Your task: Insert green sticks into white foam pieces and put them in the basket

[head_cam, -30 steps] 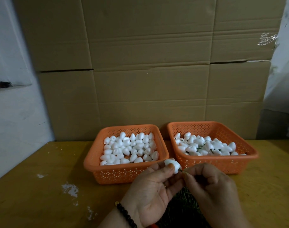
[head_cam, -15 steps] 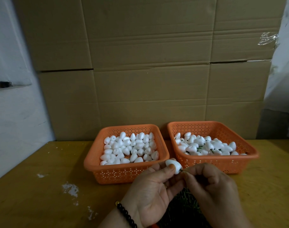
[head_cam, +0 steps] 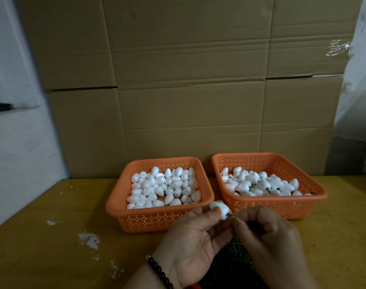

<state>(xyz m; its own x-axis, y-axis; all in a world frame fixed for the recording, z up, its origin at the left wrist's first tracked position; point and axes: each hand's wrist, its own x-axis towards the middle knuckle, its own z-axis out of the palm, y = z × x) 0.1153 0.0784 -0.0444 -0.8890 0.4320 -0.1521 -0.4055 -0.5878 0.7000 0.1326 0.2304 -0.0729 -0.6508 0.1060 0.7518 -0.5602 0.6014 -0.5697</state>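
Standing behind both hands: cardboard wall (head_cam: 188, 80), yellow table (head_cam: 53, 236), two orange baskets.

Beyond the left hand (head_cam: 190, 245), the left basket (head_cam: 157, 221) holds plain white foam pieces; beyond the right hand (head_cam: 269, 243), the right basket (head_cam: 282, 207) holds pieces with green sticks. A stick pile (head_cam: 234, 259) lies beneath both hands. Left thumb and fingers pinch one foam piece (head_cam: 219, 208). Right fingertips pinch a green stick (head_cam: 228, 215) at its base. A bead bracelet (head_cam: 159, 272) circles the left wrist.
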